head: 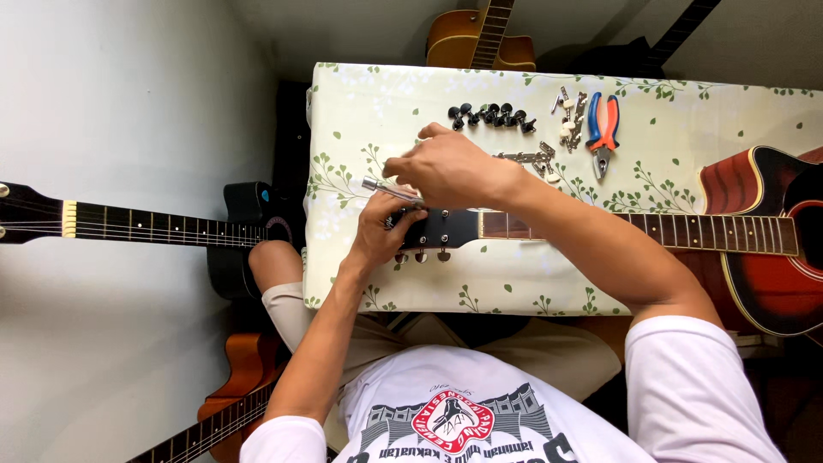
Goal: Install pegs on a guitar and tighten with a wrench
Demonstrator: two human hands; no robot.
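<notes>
- The table point(531, 283), under a pale leaf-print cloth, serves as a bench: it carries the work and the loose parts, all within arm's reach.
- A red guitar point(754, 249) lies flat across the table, its neck running left, so that the headstock point(446, 227) sits right before the person, probably to keep it steady.
- Other guitars stand around: one on the floor at left point(129, 225), one beyond the far table edge point(480, 39), one low by the person's knee point(231, 403).
- The right hand point(450, 167) reaches over the headstock, fingers pinched narrow on a slim clear-handled tool point(390, 190), likely a screwdriver, held nearly level just beyond the headstock's end.
- The left hand point(386, 231) wraps the end of the headstock, fingers curled closed on it, seemingly to brace it against the tool.
- Pliers point(603, 129) with red and blue grips lie near the far edge, well apart from both hands.
- A row of black tuner knobs point(490, 116) and silver tuner parts point(566, 116) sit just beyond the right hand, laid out in groups.
- Three tuner knobs point(422, 255) hang along the headstock's near side.
</notes>
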